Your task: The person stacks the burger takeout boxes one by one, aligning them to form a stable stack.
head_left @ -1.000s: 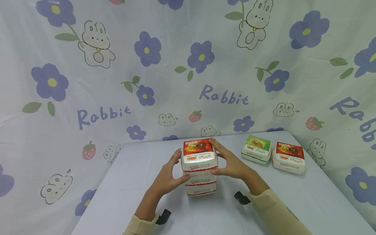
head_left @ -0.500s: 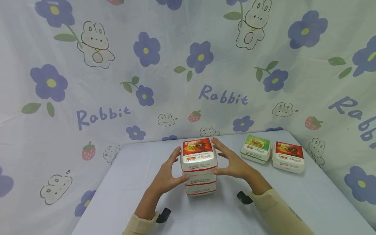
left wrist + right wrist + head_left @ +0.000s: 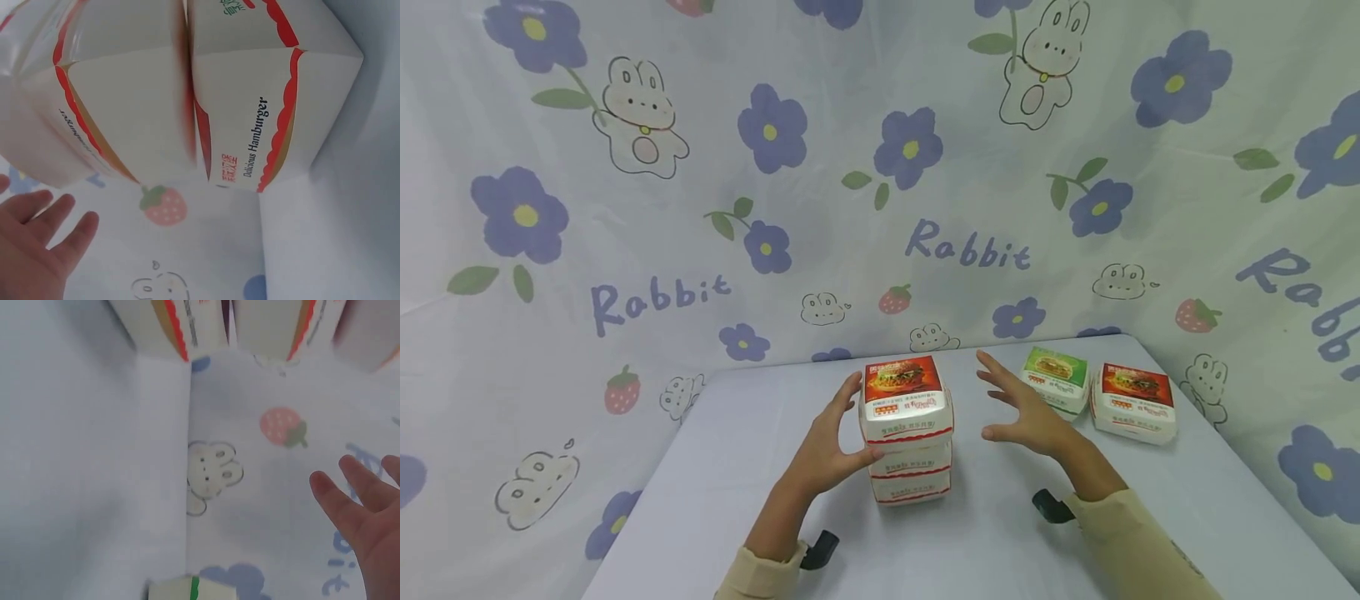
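Three burger boxes stand in a stack at the table's middle. The top box (image 3: 908, 402) has a red lid panel with a burger picture, and the white sides below belong to the middle box (image 3: 917, 461) and the bottom box (image 3: 913, 490). My left hand (image 3: 823, 446) is at the stack's left side, fingers spread and thumb toward its front. The left wrist view shows its fingertips (image 3: 90, 222) a little apart from the cartons. To the right of the stack, with a gap between, my right hand (image 3: 1028, 418) has its fingers extended and holds nothing.
A green-topped burger box (image 3: 1051, 382) and a red-topped burger box (image 3: 1133, 404) sit side by side at the back right of the white table (image 3: 760, 408). Behind them hangs a rabbit-and-flower curtain (image 3: 820, 208). Dark wrist devices stick out under both cuffs.
My right hand has moved off the stack to the right, leaving a gap. The left hand has stayed beside the boxes, which have not moved on the table.
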`<act>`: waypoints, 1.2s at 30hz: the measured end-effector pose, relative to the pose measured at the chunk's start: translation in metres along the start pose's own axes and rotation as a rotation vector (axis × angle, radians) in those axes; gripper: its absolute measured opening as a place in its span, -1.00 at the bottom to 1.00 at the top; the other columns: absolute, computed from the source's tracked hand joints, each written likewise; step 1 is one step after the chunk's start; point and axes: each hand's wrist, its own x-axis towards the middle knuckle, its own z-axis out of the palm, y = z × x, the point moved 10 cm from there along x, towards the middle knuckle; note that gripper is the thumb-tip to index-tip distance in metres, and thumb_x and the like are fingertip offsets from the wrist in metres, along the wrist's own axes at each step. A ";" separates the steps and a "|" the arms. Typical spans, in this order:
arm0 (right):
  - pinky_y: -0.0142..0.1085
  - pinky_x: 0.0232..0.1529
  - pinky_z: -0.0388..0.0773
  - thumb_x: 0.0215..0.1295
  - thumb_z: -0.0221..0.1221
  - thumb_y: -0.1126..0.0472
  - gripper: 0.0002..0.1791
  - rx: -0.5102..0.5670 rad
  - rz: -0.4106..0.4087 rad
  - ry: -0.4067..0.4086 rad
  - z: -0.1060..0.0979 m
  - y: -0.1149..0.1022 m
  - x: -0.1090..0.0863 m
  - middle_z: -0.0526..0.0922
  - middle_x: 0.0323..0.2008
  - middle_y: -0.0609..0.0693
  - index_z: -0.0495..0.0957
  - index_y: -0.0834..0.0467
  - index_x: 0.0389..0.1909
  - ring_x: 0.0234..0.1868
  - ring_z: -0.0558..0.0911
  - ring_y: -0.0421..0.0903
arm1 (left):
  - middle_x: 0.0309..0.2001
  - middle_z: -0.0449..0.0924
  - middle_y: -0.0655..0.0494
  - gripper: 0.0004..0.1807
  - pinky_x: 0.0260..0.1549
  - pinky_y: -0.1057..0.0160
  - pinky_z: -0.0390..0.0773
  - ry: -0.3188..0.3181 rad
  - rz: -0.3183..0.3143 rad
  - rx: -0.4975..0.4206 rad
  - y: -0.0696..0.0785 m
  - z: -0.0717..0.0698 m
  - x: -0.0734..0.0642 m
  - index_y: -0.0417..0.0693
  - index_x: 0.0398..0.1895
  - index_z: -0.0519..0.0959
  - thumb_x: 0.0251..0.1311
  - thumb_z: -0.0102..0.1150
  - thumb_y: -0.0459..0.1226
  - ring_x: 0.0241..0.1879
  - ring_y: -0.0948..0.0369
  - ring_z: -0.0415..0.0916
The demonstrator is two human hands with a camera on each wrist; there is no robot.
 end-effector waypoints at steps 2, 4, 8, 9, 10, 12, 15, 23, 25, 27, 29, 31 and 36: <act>0.28 0.17 0.30 0.02 0.40 -0.07 0.15 -0.013 0.007 0.019 -0.010 0.006 -0.003 0.02 0.51 0.09 -0.11 -0.17 0.56 0.32 0.30 0.35 | 0.48 0.11 0.15 0.12 0.12 -0.28 0.37 0.003 0.006 -0.006 0.001 0.002 0.001 0.20 0.57 -0.08 0.00 0.31 0.19 0.35 -0.04 0.24; 0.30 0.15 0.31 0.06 0.38 -0.06 0.12 -0.041 0.025 0.046 -0.020 0.012 -0.007 0.09 0.48 0.19 -0.10 -0.14 0.56 0.28 0.34 0.38 | 0.48 0.11 0.14 0.11 0.11 -0.30 0.36 0.007 0.014 -0.008 0.002 0.003 0.001 0.18 0.57 -0.07 0.00 0.29 0.20 0.34 -0.04 0.25; 0.33 0.11 0.33 0.10 0.36 -0.09 0.09 -0.115 0.091 0.092 -0.034 0.026 -0.012 0.16 0.44 0.26 -0.11 -0.21 0.55 0.26 0.36 0.40 | 0.47 0.12 0.17 0.11 0.09 -0.33 0.36 0.027 0.028 -0.013 0.005 0.003 0.003 0.21 0.56 -0.06 0.00 0.28 0.21 0.32 -0.05 0.28; 0.34 0.10 0.34 0.10 0.36 -0.11 0.08 -0.131 0.115 0.100 -0.036 0.030 -0.013 0.17 0.43 0.25 -0.11 -0.26 0.54 0.26 0.36 0.39 | 0.47 0.12 0.16 0.10 0.08 -0.34 0.36 0.036 0.034 -0.010 0.006 0.002 0.003 0.21 0.56 -0.06 0.00 0.28 0.22 0.31 -0.05 0.29; 0.35 0.09 0.34 0.10 0.36 -0.13 0.07 -0.145 0.137 0.107 -0.037 0.033 -0.013 0.17 0.43 0.24 -0.11 -0.31 0.53 0.26 0.36 0.39 | 0.48 0.11 0.15 0.10 0.07 -0.35 0.36 0.044 0.042 -0.005 0.007 0.000 0.003 0.20 0.56 -0.06 0.01 0.27 0.22 0.31 -0.06 0.29; 0.36 0.08 0.33 0.10 0.34 -0.19 0.06 -0.175 0.176 0.118 -0.037 0.040 -0.014 0.18 0.44 0.21 -0.12 -0.36 0.52 0.28 0.34 0.37 | 0.49 0.09 0.14 0.09 0.08 -0.35 0.35 0.062 0.057 0.003 0.009 -0.002 0.003 0.20 0.57 -0.08 0.02 0.24 0.23 0.32 -0.06 0.27; 0.37 0.07 0.33 0.13 0.30 -0.24 0.03 -0.215 0.225 0.145 -0.038 0.049 -0.016 0.20 0.43 0.22 -0.11 -0.33 0.53 0.29 0.33 0.38 | 0.50 0.06 0.10 0.09 0.09 -0.35 0.35 0.091 0.081 0.011 0.013 -0.006 0.002 0.15 0.56 -0.08 0.03 0.22 0.24 0.34 -0.05 0.24; 0.35 0.16 0.24 0.23 0.17 -0.31 -0.04 -0.311 0.299 0.251 -0.047 0.064 -0.018 0.21 0.41 0.28 -0.03 -0.12 0.55 0.33 0.25 0.38 | 0.51 0.04 0.13 0.10 0.09 -0.38 0.31 0.102 0.087 0.014 0.014 -0.010 0.001 0.12 0.56 -0.06 0.01 0.26 0.19 0.33 -0.14 0.24; 0.35 0.21 0.16 0.26 0.17 -0.27 -0.06 -0.347 0.318 0.271 -0.054 0.066 -0.019 0.17 0.43 0.28 -0.03 -0.08 0.55 0.36 0.19 0.38 | 0.51 0.04 0.14 0.11 0.09 -0.38 0.32 0.104 0.085 0.019 0.014 -0.010 0.001 0.13 0.56 -0.06 0.00 0.28 0.18 0.32 -0.15 0.25; 0.36 0.24 0.10 0.30 0.17 -0.20 -0.08 -0.371 0.351 0.293 -0.061 0.071 -0.022 0.11 0.45 0.28 -0.04 -0.04 0.55 0.39 0.12 0.38 | 0.51 0.05 0.14 0.10 0.10 -0.36 0.32 0.107 0.083 0.018 0.015 -0.011 0.000 0.12 0.56 -0.06 0.00 0.30 0.16 0.33 -0.12 0.24; 0.34 0.26 0.08 0.33 0.18 -0.12 -0.11 -0.411 0.372 0.314 -0.069 0.077 -0.025 0.09 0.45 0.29 -0.03 0.03 0.54 0.39 0.10 0.38 | 0.50 0.06 0.12 0.10 0.10 -0.35 0.33 0.111 0.087 0.019 0.016 -0.012 0.000 0.11 0.56 -0.05 0.00 0.31 0.14 0.34 -0.09 0.24; 0.33 0.26 0.08 0.35 0.19 -0.03 -0.13 -0.445 0.386 0.329 -0.077 0.083 -0.027 0.09 0.45 0.31 -0.02 0.11 0.53 0.39 0.10 0.39 | 0.50 0.06 0.11 0.10 0.11 -0.33 0.34 0.114 0.092 0.017 0.017 -0.012 0.001 0.10 0.56 -0.04 0.00 0.32 0.12 0.35 -0.06 0.23; 0.36 0.26 0.00 0.30 0.22 0.10 -0.15 -0.514 0.406 0.331 -0.086 0.100 -0.029 0.07 0.41 0.42 0.03 0.28 0.48 0.39 0.00 0.44 | 0.51 0.04 0.15 0.09 0.12 -0.32 0.34 0.114 0.106 0.024 0.019 -0.012 0.004 0.10 0.56 -0.04 0.01 0.33 0.10 0.34 -0.08 0.24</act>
